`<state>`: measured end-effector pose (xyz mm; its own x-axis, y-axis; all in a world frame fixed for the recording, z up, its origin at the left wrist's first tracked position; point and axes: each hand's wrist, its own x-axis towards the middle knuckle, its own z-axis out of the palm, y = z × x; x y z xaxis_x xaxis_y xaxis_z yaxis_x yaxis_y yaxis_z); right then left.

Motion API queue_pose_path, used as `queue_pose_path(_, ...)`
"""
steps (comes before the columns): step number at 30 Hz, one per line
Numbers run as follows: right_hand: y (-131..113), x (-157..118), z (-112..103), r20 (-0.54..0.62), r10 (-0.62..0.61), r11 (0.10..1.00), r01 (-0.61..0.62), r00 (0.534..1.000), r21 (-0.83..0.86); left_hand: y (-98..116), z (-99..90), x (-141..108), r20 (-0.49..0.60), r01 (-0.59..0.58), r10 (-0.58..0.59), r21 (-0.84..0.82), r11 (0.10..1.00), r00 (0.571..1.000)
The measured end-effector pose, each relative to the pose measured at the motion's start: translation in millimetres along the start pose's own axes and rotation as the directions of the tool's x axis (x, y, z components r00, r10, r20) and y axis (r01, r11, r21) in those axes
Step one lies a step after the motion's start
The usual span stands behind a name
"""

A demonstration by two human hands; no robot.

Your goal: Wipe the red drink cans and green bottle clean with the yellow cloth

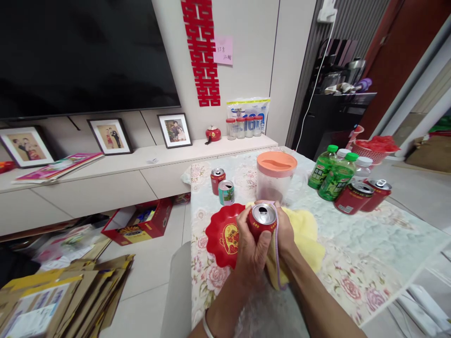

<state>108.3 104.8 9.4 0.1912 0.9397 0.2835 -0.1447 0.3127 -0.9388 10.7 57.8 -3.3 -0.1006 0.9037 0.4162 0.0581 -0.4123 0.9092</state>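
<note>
A red drink can (261, 228) with an opened silver top stands upright between my two hands, above the table. My left hand (251, 249) is wrapped round its left side, thumb across the front. On the other side, my right hand (284, 230) presses a yellow cloth (306, 230) with a purple edge against the can; most of its fingers are hidden behind cloth and can. Part of the cloth spreads out to the right. Just left of my hands lies a red scalloped plate (215, 234) with a gold print. A green can (226, 193) and another red can (217, 180) stand beyond the plate.
A clear canister (268, 180) with an orange lid stands behind my hands on the flowered tablecloth (345, 281). Green bottles (336, 176) and more red cans (353, 197) are at the right. Beyond is a white cabinet (141, 164) with picture frames; flattened cardboard (81, 295) lies left.
</note>
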Motion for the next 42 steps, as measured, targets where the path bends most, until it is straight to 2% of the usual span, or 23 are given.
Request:
queue_pose_path(4, 6.0, -11.8, 7.9, 0.053, -0.133, 0.979, 0.140, 0.990, -0.148, 6.4, -5.8, 7.4, -0.078, 0.150, -0.154, -0.063, 0.987, 0.985)
queue_pose_path(7, 10.7, -17.5, 12.0, 0.158, -0.213, 0.938, 0.247, 0.964, -0.244, 5.5, -11.0, 11.1, -0.181, 0.208, -0.217, -0.067, 0.976, 0.959)
queue_pose_path(12, 15.4, -17.5, 14.8, 0.324, -0.277, 0.861, 0.383, 0.905, -0.334, 1.2, -16.1, 12.2, -0.296, 0.224, -0.245, -0.103, 0.969, 0.923)
queue_pose_path(17, 18.3, -14.8, 15.7, 0.390, -0.302, 0.832, 0.440, 0.870, -0.338, -1.6, -18.0, 14.4, -0.346, 0.198, -0.265, -0.219, 0.956, 0.900)
queue_pose_path(20, 21.7, -14.9, 15.0, 0.339, -0.298, 0.848, 0.411, 0.892, -0.335, -2.0, -15.5, 13.7, -0.333, 0.196, -0.262, -0.219, 0.956, 0.906)
queue_pose_path(24, 19.6, -15.9, 15.2, 0.178, -0.267, 0.899, 0.311, 0.947, -0.308, -4.6, -7.8, 11.4, -0.292, 0.159, -0.228, -0.243, 0.957, 0.929)
queue_pose_path(29, -0.1, -13.7, 19.6, 0.011, -0.112, 0.968, 0.111, 0.994, -0.225, -6.7, -1.9, 11.0, -0.190, 0.104, -0.199, -0.419, 0.902, 0.961)
queue_pose_path(33, -8.9, -10.4, 20.6, -0.061, 0.003, 0.984, -0.014, 0.998, -0.175, -2.3, -3.9, 10.7, -0.112, 0.156, -0.221, -0.415, 0.896, 0.969)
queue_pose_path(37, -2.4, -9.5, 18.4, -0.111, 0.021, 0.988, -0.038, 0.994, -0.153, 3.4, -5.9, 10.3, -0.066, 0.214, -0.254, -0.363, 0.907, 0.965)
queue_pose_path(42, 14.3, -10.4, 13.2, -0.141, -0.071, 0.980, 0.043, 0.988, -0.194, 3.1, -3.7, 10.6, -0.088, 0.183, -0.217, -0.292, 0.939, 0.972)
